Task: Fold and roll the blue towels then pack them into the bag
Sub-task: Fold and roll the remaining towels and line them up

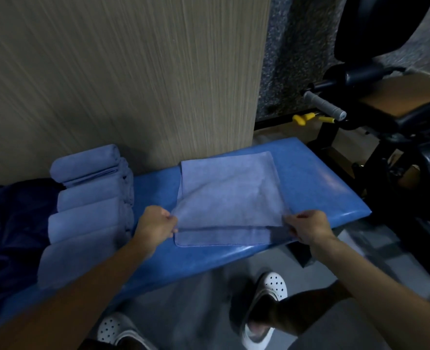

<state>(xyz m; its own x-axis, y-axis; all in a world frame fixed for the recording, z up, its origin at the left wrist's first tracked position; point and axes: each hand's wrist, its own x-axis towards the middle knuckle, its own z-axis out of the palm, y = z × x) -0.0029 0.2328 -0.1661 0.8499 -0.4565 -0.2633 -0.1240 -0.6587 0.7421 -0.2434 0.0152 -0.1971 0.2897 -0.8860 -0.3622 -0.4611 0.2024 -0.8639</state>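
Observation:
A light blue towel lies spread on the blue padded bench. Its near edge is lifted off a lower layer that stays flat on the bench. My left hand pinches the towel's near left corner. My right hand pinches the near right corner. Several rolled blue towels lie side by side at the bench's left end. A dark blue bag lies crumpled to the left of the rolls.
A wood-grain panel rises right behind the bench. Black gym equipment with a grey handle and a yellow pin stands at the right. My feet in white perforated shoes are on the grey floor below the bench.

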